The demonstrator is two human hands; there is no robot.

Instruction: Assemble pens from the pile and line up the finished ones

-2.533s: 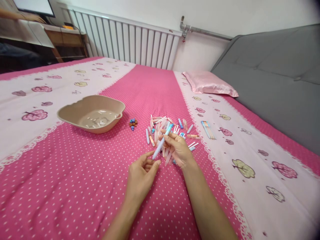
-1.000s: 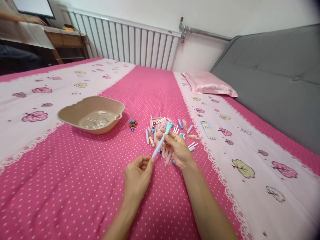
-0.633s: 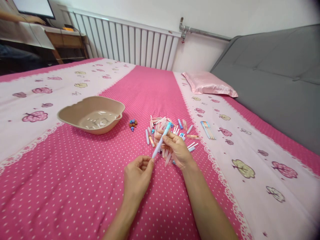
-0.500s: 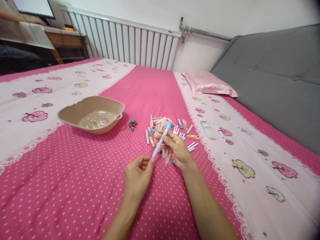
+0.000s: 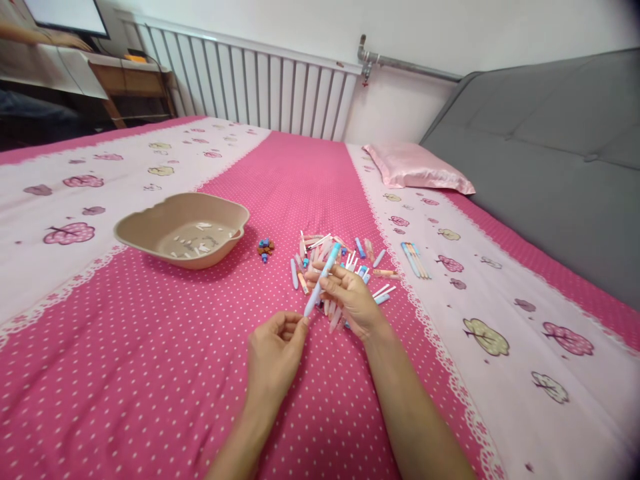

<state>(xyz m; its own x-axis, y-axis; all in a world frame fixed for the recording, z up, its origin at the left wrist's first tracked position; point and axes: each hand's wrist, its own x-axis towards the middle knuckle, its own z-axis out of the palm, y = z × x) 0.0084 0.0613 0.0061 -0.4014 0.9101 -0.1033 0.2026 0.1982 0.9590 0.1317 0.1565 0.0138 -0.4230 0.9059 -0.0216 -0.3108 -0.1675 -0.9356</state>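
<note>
A pale lavender pen (image 5: 315, 293) with a light blue upper end slants between my two hands. My left hand (image 5: 278, 343) pinches its lower tip between thumb and forefinger. Higher up, my right hand (image 5: 349, 293) has its fingers closed around the barrel. Beneath and behind the hands lies a loose pile of pen parts (image 5: 361, 261): lavender and pink barrels, blue caps and thin white tubes. My right hand hides part of this pile. A small heap of brown and blue bits (image 5: 265, 249) sits to the left of it.
A beige basin (image 5: 155, 247) holding small white pieces stands on the pink dotted bedspread (image 5: 165, 373). Several pens (image 5: 416, 260) lie side by side at the right. Farther back are a pink pillow (image 5: 420, 168), a radiator (image 5: 260, 80) and another person's arm (image 5: 45, 37) at a desk.
The blue upper end of the pen has shifted slightly left, so the pen stands a little steeper. Both hands keep their hold, and the other things look the same.
</note>
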